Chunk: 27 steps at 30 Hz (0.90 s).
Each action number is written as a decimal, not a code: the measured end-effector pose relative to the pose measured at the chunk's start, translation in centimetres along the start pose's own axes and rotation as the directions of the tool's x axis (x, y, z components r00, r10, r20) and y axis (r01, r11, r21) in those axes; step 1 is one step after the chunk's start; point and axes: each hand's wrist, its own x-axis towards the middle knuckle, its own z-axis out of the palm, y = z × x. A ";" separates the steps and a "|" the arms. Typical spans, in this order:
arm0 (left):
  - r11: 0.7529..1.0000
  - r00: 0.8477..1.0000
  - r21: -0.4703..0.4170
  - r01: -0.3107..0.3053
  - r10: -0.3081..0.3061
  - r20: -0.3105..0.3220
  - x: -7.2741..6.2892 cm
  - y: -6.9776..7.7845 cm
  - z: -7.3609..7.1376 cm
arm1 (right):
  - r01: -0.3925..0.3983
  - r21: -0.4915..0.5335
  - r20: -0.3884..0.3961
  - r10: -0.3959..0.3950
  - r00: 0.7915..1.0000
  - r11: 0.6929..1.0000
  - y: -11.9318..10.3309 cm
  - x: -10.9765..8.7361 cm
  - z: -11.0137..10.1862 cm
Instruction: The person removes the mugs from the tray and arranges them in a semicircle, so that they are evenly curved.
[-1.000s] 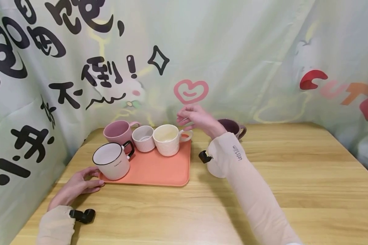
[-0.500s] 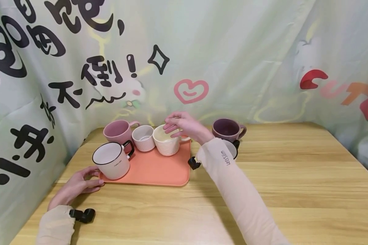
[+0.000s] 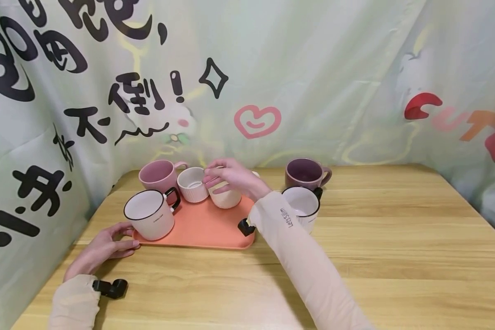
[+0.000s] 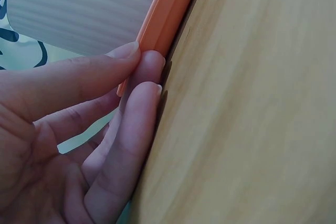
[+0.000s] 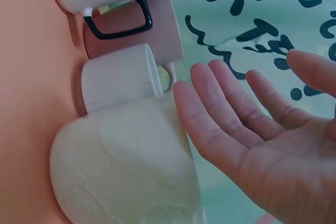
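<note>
My left hand [image 3: 107, 247] pinches the front left corner of an orange tray [image 3: 208, 229]; in the left wrist view the thumb lies on the tray's rim [image 4: 168, 14] and the fingertips sit at its side, close to the table. Over the cream mug [image 3: 228, 200] hovers my right hand [image 3: 236, 178], fingers spread and holding nothing. Its fingertips reach the rim of a small white ribbed cup [image 3: 195, 191], as seen from the head. The right wrist view has the cream mug [image 5: 126, 166] below the open hand [image 5: 262, 129]. A white mug with black rim [image 3: 152, 222] and a pink mug [image 3: 158, 176] share the tray.
Right of the tray stand a dark purple mug [image 3: 305, 173] and another white mug with a black rim [image 3: 303, 201], partly behind the right sleeve [image 3: 305, 261]. A printed curtain [image 3: 326, 91] hangs behind the wooden table [image 3: 396, 238].
My right hand has moved left and lower, from beyond the cream mug's handle to over that mug. The white mug on the right has come into view behind the sleeve. The left hand has stayed put.
</note>
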 end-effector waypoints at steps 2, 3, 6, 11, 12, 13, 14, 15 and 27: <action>1.000 1.000 0.002 -0.003 0.003 0.002 0.0 0.0 0.0 | -0.003 -0.002 0.011 0.003 1.000 1.000 0.1 0.2 0.4; 1.000 1.000 0.001 -0.004 0.004 0.003 0.0 0.0 0.0 | -0.005 -0.006 0.015 0.005 1.000 1.000 0.2 0.3 0.5; 1.000 1.000 -0.006 -0.008 0.008 0.006 0.1 0.0 0.0 | -0.008 -0.018 0.026 0.009 1.000 1.000 0.3 0.4 1.0; 1.000 1.000 -0.009 -0.017 0.017 0.007 0.1 -0.1 0.0 | 0.005 -0.006 0.049 -0.004 0.999 1.000 0.6 0.7 1.9; 1.000 1.000 -0.008 -0.018 0.018 0.006 0.0 -0.1 -0.1 | 0.008 -0.001 0.053 -0.008 0.999 1.000 0.8 0.8 2.1; 1.000 1.000 -0.007 -0.017 0.017 0.007 0.0 -0.1 -0.1 | 0.012 0.004 0.061 -0.012 0.998 1.000 0.9 1.0 2.4; 1.000 1.000 -0.007 -0.016 0.016 0.008 0.0 -0.1 -0.1 | 0.015 0.012 0.071 -0.015 0.997 1.000 1.1 1.2 2.7; 1.000 1.000 -0.006 -0.015 0.015 0.009 0.0 -0.1 -0.2 | 0.015 0.026 0.081 -0.017 0.997 1.000 1.3 1.3 3.0; 1.000 1.000 -0.006 -0.020 0.020 0.010 0.0 -0.1 -0.3 | 0.071 0.100 0.118 -0.083 0.990 0.992 2.5 2.2 5.3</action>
